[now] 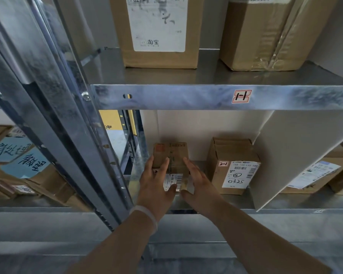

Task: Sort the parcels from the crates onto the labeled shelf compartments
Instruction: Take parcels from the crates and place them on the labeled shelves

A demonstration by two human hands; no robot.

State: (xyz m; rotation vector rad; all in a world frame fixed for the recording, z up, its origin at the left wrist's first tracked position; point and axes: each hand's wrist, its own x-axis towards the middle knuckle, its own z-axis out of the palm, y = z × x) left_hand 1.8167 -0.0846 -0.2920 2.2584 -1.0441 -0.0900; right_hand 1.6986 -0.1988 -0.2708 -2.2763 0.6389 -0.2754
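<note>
A small brown cardboard parcel (173,155) with a white barcode label stands on the lower metal shelf (216,202), at the left end of its compartment. My left hand (154,182) lies against the parcel's left side and front, fingers straight, thumb over the label. My right hand (198,180) lies flat along its right side, fingers extended. Just right of it stands another brown parcel (234,165) marked 2-1 and 0325. The shelf beam above carries a red-framed label reading 1-1 (242,96).
A white divider board (297,151) leans at the right of the compartment, with more parcels (317,175) beyond it. Two larger boxes (158,30) (269,32) stand on the upper shelf. Metal uprights (71,135) rise at left, with boxes bearing blue notes (18,155) behind.
</note>
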